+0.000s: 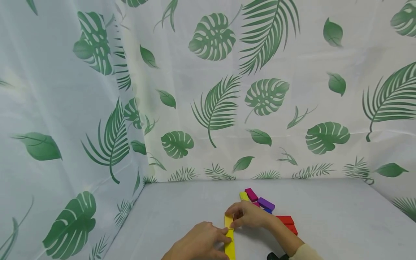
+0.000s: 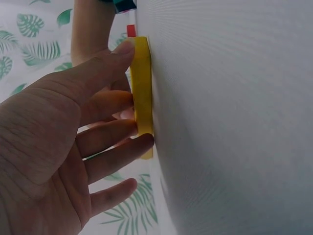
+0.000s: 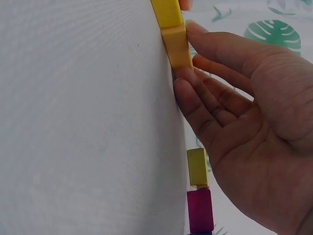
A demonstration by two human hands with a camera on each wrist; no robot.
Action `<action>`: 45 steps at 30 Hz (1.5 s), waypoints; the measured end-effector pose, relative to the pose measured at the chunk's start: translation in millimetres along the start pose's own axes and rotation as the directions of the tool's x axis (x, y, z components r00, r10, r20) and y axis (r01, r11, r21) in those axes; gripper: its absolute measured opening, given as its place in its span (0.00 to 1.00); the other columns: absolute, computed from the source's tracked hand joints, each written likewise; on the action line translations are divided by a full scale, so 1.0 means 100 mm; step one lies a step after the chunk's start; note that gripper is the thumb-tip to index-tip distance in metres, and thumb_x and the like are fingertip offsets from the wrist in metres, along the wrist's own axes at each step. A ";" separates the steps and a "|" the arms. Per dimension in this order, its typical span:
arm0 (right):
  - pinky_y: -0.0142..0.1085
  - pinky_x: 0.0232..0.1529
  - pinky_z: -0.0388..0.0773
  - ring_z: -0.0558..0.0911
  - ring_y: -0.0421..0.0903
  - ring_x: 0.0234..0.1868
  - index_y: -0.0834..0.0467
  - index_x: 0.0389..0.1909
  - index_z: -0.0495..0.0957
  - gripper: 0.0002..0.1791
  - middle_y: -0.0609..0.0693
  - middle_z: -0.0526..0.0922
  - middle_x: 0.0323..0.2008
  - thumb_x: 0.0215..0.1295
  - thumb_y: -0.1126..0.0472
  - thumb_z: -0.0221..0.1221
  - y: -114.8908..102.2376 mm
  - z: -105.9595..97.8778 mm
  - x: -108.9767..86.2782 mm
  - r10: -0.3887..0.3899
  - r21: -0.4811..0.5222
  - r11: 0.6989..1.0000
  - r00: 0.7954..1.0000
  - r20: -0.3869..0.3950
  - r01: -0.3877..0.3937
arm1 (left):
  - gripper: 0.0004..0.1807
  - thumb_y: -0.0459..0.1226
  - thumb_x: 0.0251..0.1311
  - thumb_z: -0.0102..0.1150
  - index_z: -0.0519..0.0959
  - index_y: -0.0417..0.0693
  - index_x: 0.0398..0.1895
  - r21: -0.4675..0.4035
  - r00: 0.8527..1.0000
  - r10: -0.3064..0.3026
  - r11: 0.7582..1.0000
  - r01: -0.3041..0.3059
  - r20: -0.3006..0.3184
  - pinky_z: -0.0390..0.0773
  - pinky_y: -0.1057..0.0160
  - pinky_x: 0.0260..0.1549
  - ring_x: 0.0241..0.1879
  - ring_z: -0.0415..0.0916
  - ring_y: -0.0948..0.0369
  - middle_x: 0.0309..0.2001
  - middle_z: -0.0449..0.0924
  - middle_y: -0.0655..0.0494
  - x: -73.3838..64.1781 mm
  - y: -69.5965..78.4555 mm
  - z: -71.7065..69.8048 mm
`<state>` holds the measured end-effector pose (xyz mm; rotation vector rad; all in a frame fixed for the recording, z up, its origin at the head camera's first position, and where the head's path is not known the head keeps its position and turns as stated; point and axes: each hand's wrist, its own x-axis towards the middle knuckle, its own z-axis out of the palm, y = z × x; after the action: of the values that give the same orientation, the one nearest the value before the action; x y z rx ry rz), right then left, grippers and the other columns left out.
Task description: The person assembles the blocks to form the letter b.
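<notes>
Two long blocks lie end to end in a line on the white tabletop: a yellow block (image 1: pixel 230 247) nearer me and a lighter orange-yellow block (image 1: pixel 229 221) beyond it. My left hand (image 1: pixel 201 238) rests its fairly straight fingertips along the yellow block, the thumb by its near end in the left wrist view. Thumb and fingers of my right hand (image 1: pixel 251 215) pinch the orange-yellow block. In the right wrist view the thumb is close to the joint between the blocks, and the fingers bend around the far end.
Beyond my right hand lie another yellow block (image 1: pixel 243 196), a magenta block (image 1: pixel 251 194), a purple block (image 1: pixel 266 204) and a partly hidden blue block (image 1: pixel 268 210). Red blocks (image 1: pixel 285 220) sit behind the right forearm. A black object (image 1: pixel 274 256) shows at the bottom edge. Leaf-patterned curtains surround the table.
</notes>
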<state>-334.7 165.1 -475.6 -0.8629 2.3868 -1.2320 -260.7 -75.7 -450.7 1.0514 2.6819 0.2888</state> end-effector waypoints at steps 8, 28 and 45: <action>0.27 0.35 0.79 0.81 0.44 0.34 0.55 0.56 0.87 0.19 0.48 0.87 0.49 0.63 0.60 0.72 -0.04 0.00 -0.02 0.000 0.005 1.000 1.000 -0.004 0.000 | 0.25 0.62 0.59 0.68 0.85 0.73 0.59 0.046 0.996 0.089 0.995 -0.088 -0.024 0.79 0.62 0.55 0.48 0.78 0.77 0.61 0.82 0.74 -0.02 -0.04 -0.02; 0.27 0.37 0.80 0.82 0.46 0.34 0.54 0.56 0.87 0.20 0.48 0.86 0.50 0.63 0.61 0.73 -0.11 0.02 -0.06 0.013 0.026 1.000 1.000 0.003 -0.013 | 0.25 0.62 0.60 0.68 0.85 0.74 0.60 0.037 0.996 0.087 0.996 -0.086 -0.016 0.80 0.63 0.54 0.48 0.78 0.76 0.63 0.81 0.72 -0.01 -0.03 -0.01; 0.27 0.36 0.79 0.81 0.45 0.35 0.56 0.57 0.86 0.20 0.49 0.86 0.47 0.64 0.61 0.72 -0.10 0.01 -0.04 0.018 0.007 1.000 1.000 0.012 -0.018 | 0.24 0.62 0.59 0.69 0.85 0.76 0.58 0.008 1.000 0.030 1.000 -0.030 -0.009 0.82 0.62 0.55 0.45 0.80 0.75 0.65 0.80 0.73 0.01 -0.01 0.01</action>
<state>-327.0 162.5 -467.7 -0.8421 2.3746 -1.2248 -262.1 -75.3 -452.2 1.0959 2.6798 0.2896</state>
